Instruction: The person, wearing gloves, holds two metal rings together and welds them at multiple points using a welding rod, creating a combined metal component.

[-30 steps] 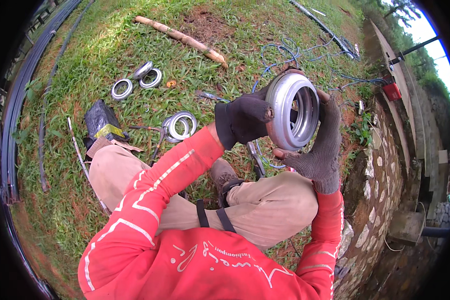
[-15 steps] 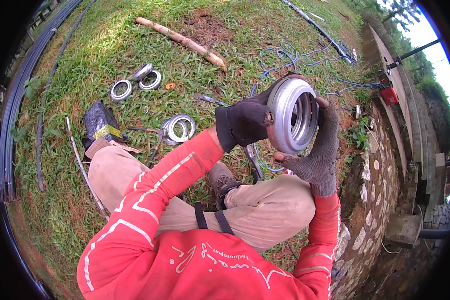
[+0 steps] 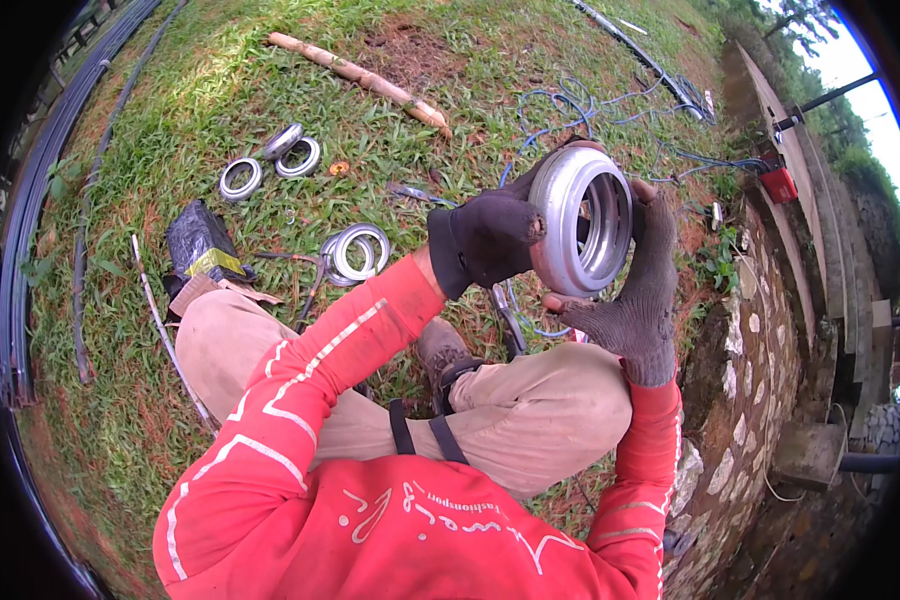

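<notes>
In front of me, raised above my crossed legs, is a thick silver metal ring (image 3: 560, 235) with a stepped rim and a wide round opening. It stands on edge, its opening facing right and partly toward me. My left hand (image 3: 485, 242), in a black glove with bare fingertips, grips its left side, thumb in front and the other fingers mostly hidden behind. My right hand (image 3: 638, 310), in a worn grey glove, closes round the right side, thumb below the rim and fingers by the upper right edge.
Several similar rings (image 3: 240, 180) lie on the grass to the left, with flatter rings (image 3: 360, 252) nearer me. A hammer (image 3: 315, 283), pliers (image 3: 505, 318), a black plastic bundle (image 3: 202, 243), blue hose (image 3: 560, 98) and a wooden pole (image 3: 360, 80) lie around. A stone wall (image 3: 745, 400) borders the right.
The metal ring has risen slightly and shifted a little left, with a small turn in both hands. My grip on it looks much the same.
</notes>
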A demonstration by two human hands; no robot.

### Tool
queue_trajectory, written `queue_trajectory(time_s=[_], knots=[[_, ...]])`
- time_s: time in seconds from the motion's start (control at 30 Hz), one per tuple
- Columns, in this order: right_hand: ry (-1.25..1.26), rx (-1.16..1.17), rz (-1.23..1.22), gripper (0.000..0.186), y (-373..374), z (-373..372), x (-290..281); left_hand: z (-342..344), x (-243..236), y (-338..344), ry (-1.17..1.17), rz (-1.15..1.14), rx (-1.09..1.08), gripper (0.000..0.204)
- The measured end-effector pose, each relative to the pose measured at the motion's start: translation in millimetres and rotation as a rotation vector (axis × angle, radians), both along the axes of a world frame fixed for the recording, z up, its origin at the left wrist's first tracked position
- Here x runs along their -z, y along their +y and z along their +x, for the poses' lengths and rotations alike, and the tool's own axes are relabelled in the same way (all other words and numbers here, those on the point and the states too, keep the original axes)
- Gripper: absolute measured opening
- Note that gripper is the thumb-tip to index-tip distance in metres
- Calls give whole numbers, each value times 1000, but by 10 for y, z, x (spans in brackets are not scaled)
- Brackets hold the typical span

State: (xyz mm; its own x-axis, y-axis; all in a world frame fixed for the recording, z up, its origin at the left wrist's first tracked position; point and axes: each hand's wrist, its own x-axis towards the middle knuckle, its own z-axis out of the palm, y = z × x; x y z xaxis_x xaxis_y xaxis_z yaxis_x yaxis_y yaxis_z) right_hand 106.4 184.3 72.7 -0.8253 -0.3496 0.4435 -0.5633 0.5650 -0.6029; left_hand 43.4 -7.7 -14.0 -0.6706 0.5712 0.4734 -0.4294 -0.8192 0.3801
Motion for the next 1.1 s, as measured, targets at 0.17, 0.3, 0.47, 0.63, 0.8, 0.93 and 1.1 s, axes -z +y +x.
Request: queue_trajectory(time_s=[0.17,0.3,0.47,0.63,0.8,0.93,1.1], knots=[[-27,19,-1,145,1,-19,50,50,65,-33,-74,-42,14,99],[69,14,50,150,58,-32,87,68,174,-44,-178,-24,56,92],[-211,47,-387,140,10,-42,21,20,56,-80,-231,-19,36,100],[-197,105,-386,130,185,-87,131,-10,-71,35,-142,-1,7,93],[33,96,-132,131,94,-147,134,-16,-11,104,-160,-10,-20,91],[-65,111,-129,117,47,-135,127,-63,58,160,-190,-28,-47,89],[-100,82,-214,110,59,-136,206,-54,129,159,-252,139,157,77]])
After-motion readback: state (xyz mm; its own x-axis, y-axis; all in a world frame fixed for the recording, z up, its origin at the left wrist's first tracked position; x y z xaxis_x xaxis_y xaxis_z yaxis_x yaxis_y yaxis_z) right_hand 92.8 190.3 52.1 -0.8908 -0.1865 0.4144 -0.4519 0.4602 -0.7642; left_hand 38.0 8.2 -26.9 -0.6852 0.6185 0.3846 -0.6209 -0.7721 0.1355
